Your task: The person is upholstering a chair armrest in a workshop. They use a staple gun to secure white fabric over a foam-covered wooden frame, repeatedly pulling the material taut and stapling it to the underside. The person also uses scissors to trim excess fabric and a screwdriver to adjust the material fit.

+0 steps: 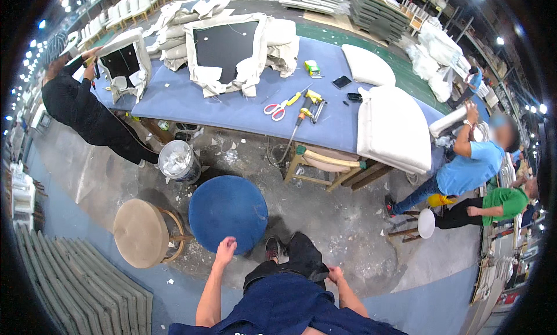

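Note:
My left hand (226,249) hangs over the near edge of a round blue stool cushion (228,213), its fingers loosely bent and holding nothing. I cannot tell whether it touches the cushion. Beside my right thigh, my right hand (335,274) hangs down with relaxed fingers and nothing in it. Ahead is a long blue-topped table (232,110). On it lie red-handled scissors (278,110), a yellow screwdriver (296,97), a yellow-and-black air stapler (309,104) with a hose, a phone (342,81) and a green box (313,68).
A round beige stool (139,233) and a white scrap bucket (179,161) stand left. White padded seat pieces (394,129) and upholstered frames (226,51) lie on the table. Grey panels (87,283) are stacked lower left. People in black (81,109), light blue (473,167) and green (505,204) are around.

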### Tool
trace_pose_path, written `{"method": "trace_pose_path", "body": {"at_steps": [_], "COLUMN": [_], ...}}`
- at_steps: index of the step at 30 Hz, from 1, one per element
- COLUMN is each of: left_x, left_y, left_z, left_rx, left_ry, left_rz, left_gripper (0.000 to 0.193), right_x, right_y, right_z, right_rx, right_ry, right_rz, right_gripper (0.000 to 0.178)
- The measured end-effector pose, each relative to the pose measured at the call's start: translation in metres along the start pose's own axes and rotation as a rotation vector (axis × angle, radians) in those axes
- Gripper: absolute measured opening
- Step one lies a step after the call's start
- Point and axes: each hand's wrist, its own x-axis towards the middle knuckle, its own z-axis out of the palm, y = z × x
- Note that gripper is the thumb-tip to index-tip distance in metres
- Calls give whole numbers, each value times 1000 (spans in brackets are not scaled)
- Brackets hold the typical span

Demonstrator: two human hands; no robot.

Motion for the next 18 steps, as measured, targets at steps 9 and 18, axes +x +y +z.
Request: {"method": "trace_pose_path", "body": {"at_steps": [9, 18], "left_x": [124, 208], "left_y": [47, 218], "left_z": [51, 53], "left_rx": [85, 218], "left_ry": [-292, -173], "left_rz": [-370, -673], "left_gripper": [56, 91], "right_x": [94, 263], "right_y": [-111, -405], "right_z": [-88, -186], "right_rx": [-286, -182], "right_ry": [14, -99], "right_rz": [-156, -446], "right_gripper": [24, 18]}}
